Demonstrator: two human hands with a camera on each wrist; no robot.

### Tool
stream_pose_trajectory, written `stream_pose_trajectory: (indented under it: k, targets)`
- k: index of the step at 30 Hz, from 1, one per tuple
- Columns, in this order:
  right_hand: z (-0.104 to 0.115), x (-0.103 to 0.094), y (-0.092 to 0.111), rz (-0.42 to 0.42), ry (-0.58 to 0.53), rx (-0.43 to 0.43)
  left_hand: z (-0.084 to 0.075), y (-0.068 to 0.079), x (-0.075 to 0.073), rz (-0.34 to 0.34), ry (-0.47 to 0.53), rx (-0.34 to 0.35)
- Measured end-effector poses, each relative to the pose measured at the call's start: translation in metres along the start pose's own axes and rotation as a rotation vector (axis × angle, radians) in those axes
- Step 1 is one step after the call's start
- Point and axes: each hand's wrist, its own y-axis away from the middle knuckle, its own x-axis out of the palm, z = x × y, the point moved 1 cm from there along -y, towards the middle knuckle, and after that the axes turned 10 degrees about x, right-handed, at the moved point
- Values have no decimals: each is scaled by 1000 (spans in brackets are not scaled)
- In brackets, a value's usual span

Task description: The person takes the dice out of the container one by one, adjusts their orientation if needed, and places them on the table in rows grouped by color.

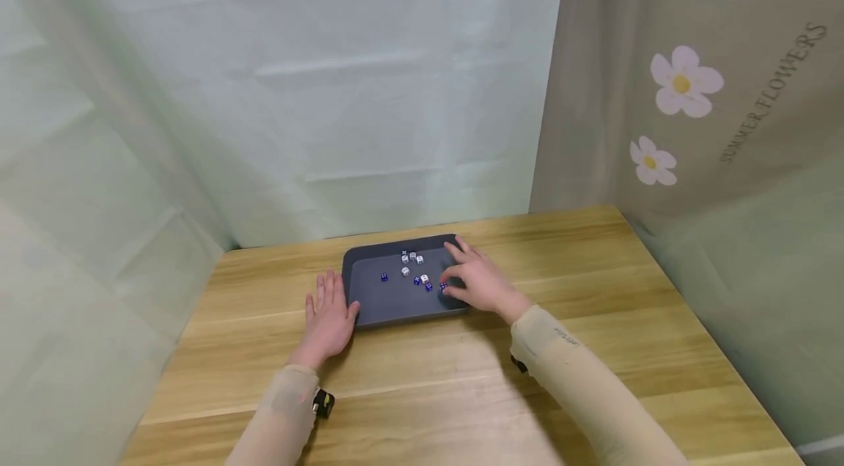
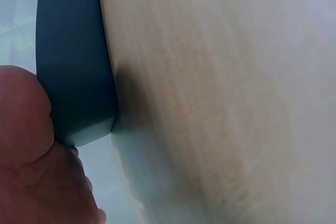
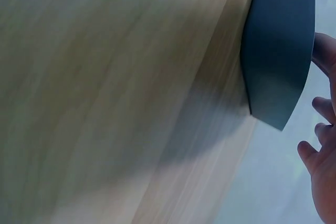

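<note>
A dark grey tray (image 1: 376, 312) lies on the wooden table, with several white and blue dice inside. My right hand (image 1: 486, 283) reaches over its right end and pinches a blue die (image 1: 443, 286) between thumb and index finger, low over the tray floor. The other fingers are spread. Nearest to it are another blue die (image 1: 428, 287) and a white die (image 1: 425, 279). My left hand (image 1: 330, 323) lies with straight fingers along the tray's left side, the thumb at its near left corner. In the left wrist view the thumb (image 2: 23, 116) touches the tray wall (image 2: 76, 61).
White dice (image 1: 405, 272) and a blue die (image 1: 385, 277) sit farther left in the tray, with more clustered by its back wall. Wooden table (image 1: 409, 393) surrounds the tray. A pale curtain (image 1: 369, 100) hangs behind, and a flower-printed one (image 1: 712, 180) on the right.
</note>
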Motion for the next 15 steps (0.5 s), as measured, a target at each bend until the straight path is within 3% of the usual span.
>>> stream_pose_trajectory:
  k: [15]
  targets:
    - [-35,-17,17,-75,-77,94,-6,3,-5,14,-14,-3]
